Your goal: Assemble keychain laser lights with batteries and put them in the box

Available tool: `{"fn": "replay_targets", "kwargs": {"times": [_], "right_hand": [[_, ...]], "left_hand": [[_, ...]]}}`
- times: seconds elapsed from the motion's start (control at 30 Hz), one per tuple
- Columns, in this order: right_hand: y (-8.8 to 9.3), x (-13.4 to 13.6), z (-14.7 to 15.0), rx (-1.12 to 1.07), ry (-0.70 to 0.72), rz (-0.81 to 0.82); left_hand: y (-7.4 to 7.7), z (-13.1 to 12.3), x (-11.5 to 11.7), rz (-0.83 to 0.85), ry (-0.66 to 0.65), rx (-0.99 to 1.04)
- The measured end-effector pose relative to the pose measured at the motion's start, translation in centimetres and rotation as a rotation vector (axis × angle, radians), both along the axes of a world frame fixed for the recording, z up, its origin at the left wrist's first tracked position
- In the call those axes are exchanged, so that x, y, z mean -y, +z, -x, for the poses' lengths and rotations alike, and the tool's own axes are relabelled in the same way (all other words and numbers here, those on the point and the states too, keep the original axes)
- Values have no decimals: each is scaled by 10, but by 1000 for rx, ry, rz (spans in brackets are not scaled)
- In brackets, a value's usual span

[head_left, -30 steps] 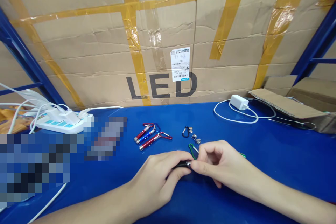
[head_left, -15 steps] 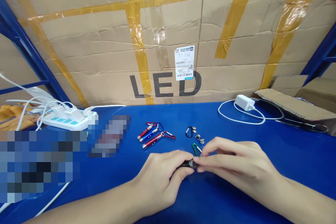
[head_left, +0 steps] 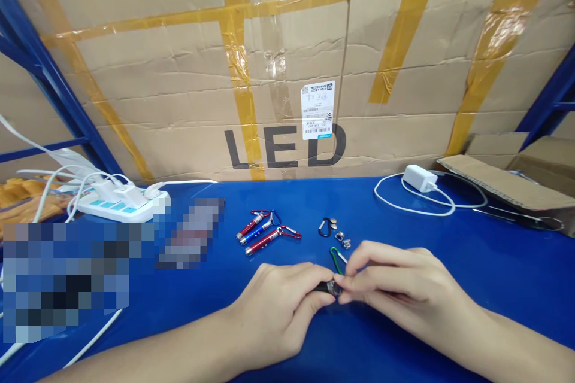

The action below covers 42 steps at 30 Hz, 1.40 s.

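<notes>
My left hand (head_left: 283,308) is closed round a small black penlight (head_left: 324,286), whose silver end points to the right. Thumb and fingertips of my right hand (head_left: 404,281) pinch at that silver end; what exactly lies between them is partly hidden. Just behind the fingers lies a green carabiner (head_left: 335,258), partly covered by my right hand. Beyond it are a black carabiner (head_left: 324,227), small round silver pieces (head_left: 333,223) like button cells, and small metal clips (head_left: 342,239). Left of these lie a blue penlight (head_left: 257,231) and two red penlights (head_left: 263,242) with carabiners.
A white power strip (head_left: 130,208) with plugs and cables stands at the left. A white charger (head_left: 420,178) with a looped cable lies back right, near scissors (head_left: 516,215) and an open cardboard box (head_left: 507,182). A large carton (head_left: 179,84) marked LED walls off the back.
The silver end of the black penlight shows more clearly between my hands, which sit slightly lower in view. The whole scene has shifted a little with the camera.
</notes>
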State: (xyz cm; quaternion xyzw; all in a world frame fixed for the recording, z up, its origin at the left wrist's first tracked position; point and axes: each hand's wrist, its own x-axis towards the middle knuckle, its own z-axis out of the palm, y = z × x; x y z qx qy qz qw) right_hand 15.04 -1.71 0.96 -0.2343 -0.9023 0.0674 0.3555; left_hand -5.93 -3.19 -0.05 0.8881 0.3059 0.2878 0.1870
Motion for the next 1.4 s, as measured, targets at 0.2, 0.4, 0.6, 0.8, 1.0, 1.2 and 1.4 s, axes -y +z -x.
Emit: {"fn": "replay_targets", "kwargs": {"times": [0.2, 0.4, 0.6, 0.8, 1.0, 1.2, 1.4], "right_hand": [[-5, 0, 0, -80, 19, 8], [-6, 1, -1, -89, 27, 12], [-2, 1, 2, -119, 21, 71], [0, 2, 3, -151, 21, 50], [5, 5, 4, -172, 41, 9], [5, 4, 5, -226, 69, 79], [-4, 2, 4, -200, 43, 100]], "left_hand": [[0, 1, -1, -10, -7, -14], [2, 0, -1, -19, -17, -11], [-1, 1, -2, -47, -6, -11], [-1, 0, -4, -133, 22, -58], [-3, 1, -4, -157, 36, -8], [-2, 2, -2, -27, 0, 29], [-1, 0, 1, 39, 43, 14]]}}
